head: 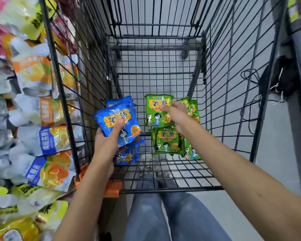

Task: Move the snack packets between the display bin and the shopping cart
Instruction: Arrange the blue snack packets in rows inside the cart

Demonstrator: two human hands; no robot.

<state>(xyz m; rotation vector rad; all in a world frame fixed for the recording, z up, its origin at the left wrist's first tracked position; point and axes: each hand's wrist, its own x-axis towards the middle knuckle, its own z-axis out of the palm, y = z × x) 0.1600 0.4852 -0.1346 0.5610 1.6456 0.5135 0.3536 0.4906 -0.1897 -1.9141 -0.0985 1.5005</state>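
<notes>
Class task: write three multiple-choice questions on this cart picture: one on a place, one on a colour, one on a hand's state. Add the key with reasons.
1. Where in the shopping cart do the green packets lie? A right side; B left side; C outside it.
2. What colour is the packet in the left hand? A red; B blue; C green.
3. What is the right hand doing? A hanging idle; B pushing the cart; C holding a packet.
Key: 1 A, they fill the cart's right half. 2 B, its fingers grip a blue packet. 3 C, its fingers curl on the upper green packet.
</notes>
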